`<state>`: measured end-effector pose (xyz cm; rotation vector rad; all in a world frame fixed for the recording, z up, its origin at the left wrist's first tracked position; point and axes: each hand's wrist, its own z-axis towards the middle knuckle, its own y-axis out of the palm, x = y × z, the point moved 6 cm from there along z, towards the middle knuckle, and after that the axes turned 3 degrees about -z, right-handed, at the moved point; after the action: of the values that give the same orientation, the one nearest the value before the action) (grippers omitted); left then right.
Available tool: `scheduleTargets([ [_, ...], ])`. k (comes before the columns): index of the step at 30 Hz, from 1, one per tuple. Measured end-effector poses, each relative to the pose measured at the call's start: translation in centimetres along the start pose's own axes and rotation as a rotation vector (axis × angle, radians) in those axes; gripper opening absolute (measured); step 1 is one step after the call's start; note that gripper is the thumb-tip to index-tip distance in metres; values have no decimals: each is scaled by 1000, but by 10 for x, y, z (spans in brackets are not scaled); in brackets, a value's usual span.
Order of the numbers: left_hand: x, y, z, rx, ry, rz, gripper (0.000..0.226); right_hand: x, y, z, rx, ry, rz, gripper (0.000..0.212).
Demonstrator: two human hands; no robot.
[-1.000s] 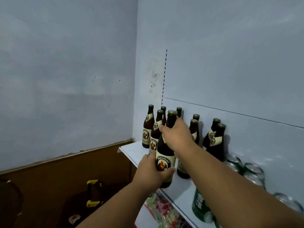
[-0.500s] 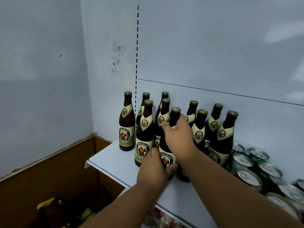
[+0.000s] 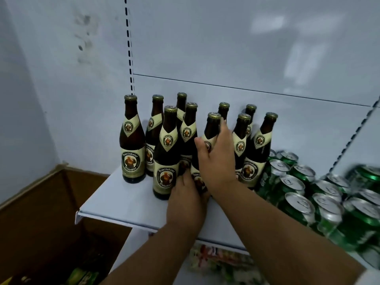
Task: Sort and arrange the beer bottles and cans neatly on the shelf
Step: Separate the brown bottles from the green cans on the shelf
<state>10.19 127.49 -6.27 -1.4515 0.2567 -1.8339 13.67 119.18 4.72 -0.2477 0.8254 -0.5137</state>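
- A brown bottle (image 3: 211,128) is being held at two levels on the white shelf (image 3: 115,200): the right hand (image 3: 218,159) is wrapped round its shoulder and neck, and the left hand (image 3: 188,194) is curled round its lower body.
- Whether the base is being set fully down cannot be told; it is being hidden behind the left-hand fingers.
- Close quarters are being noted: a front bottle (image 3: 166,157) is standing just left of the left-hand fingers, and a neighbouring bottle (image 3: 240,140) is being nearly touched by the back of the right hand.
- Risk judged: if the fingers are being drawn out sideways, a neighbour could be knocked, and the tightly packed bottles could be toppled against one another.
- Risk judged: the front bottle is standing nearest the shelf edge, so a push from the left knuckles could send it off the lip.
- Green cans (image 3: 298,204) are being kept well to the right of the right wrist; the forearm is passing just beside them and could be brushing them on withdrawal.
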Motion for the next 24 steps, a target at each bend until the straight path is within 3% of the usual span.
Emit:
scheduleTargets([
  [3, 4, -6, -19, 51, 56, -45, 71, -7, -14, -14, 92, -12, 45, 77],
  [7, 18, -10, -47, 202, 339, 2, 42, -14, -49, -34, 183, -119, -7, 59],
  [12, 75, 9, -68, 140, 518, -51, 28, 1, -123, -57, 177, -177, -229, 44],
  [19, 211, 65, -126, 55, 827, -49, 22, 55, -295, -103, 294, -106, -573, 41],
  [24, 308, 158, -201, -97, 925, -74, 25, 110, -443, -149, 295, 53, -743, 38],
])
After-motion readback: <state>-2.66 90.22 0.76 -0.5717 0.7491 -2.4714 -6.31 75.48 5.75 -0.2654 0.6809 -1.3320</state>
